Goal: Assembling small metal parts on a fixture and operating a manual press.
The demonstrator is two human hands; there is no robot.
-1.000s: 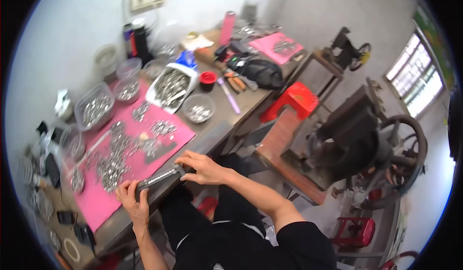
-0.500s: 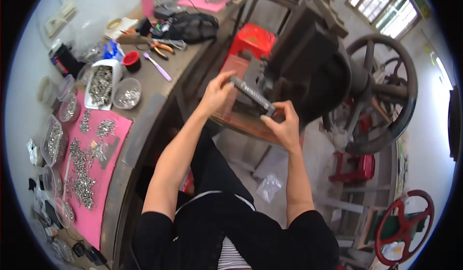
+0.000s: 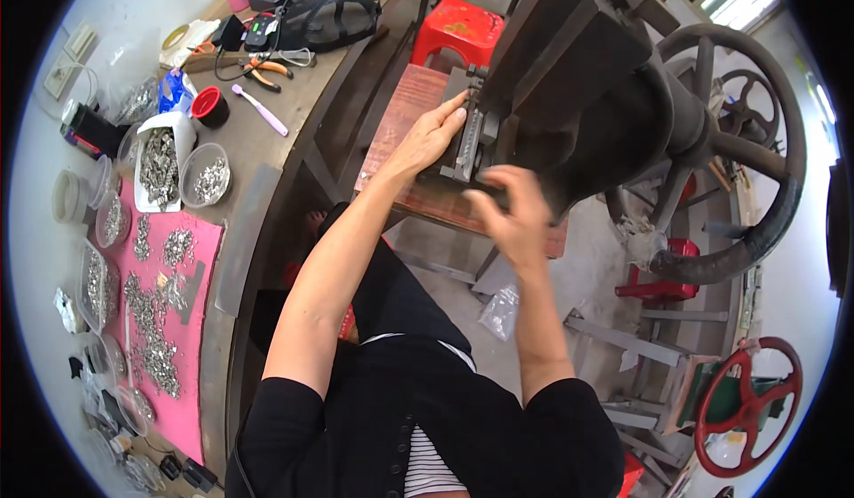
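A grey metal bar point(image 3: 468, 147) with a row of small marks or teeth lies lengthwise at the base of a dark hand press point(image 3: 556, 71). My left hand point(image 3: 429, 140) is at its far end, thumb and fingers closed together against it; the fingertips are partly hidden by the press parts. Just off the near end hovers my right hand point(image 3: 518, 218), smeared by motion, thumb and forefinger apart with nothing visible between them. Beneath the press base is a worn reddish wooden board point(image 3: 391, 124).
A big dark handwheel point(image 3: 787, 156) rises at the right. On the left bench, a pink mat point(image 3: 191, 382) carries piles of small metal parts beside several plastic tubs. Pliers point(image 3: 267, 73), a purple toothbrush point(image 3: 260, 110) and a red cup point(image 3: 210, 107) are farther back. A red stool point(image 3: 458, 28) stands behind the board.
The bar, held up between both hands before, has gone down onto the press base and turned lengthwise. My right hand has come off it; my left hand stays at its far end.
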